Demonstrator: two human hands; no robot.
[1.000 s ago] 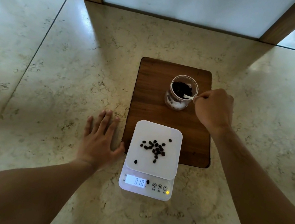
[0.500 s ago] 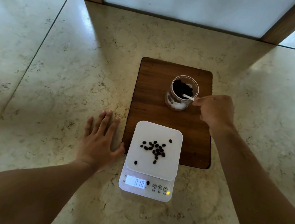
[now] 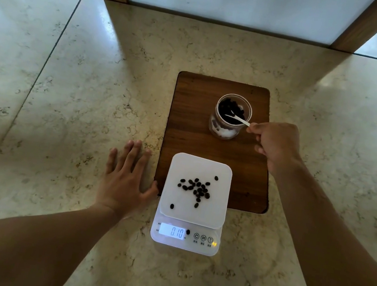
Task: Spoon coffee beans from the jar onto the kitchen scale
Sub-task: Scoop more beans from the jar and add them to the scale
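A clear glass jar (image 3: 223,129) holding dark coffee beans (image 3: 226,108) stands on the wooden board (image 3: 190,123). My right hand (image 3: 275,145), just right of the jar, pinches the handle of a small white spoon (image 3: 236,119) whose bowl lies inside the jar mouth over the beans. The white kitchen scale (image 3: 192,206) sits at the board's near edge, with several beans (image 3: 196,189) scattered on its platform and 0.10 on its display. My left hand (image 3: 126,180) lies flat on the counter with fingers spread, its thumb at the scale's left side.
The marble counter (image 3: 67,101) extends all around the board. A wood-framed white panel (image 3: 238,2) rises along the far edge.
My right hand has drawn back to the right and toward me, away from the jar rim, so more of the spoon's handle shows. The left hand and the scale reading are unchanged.
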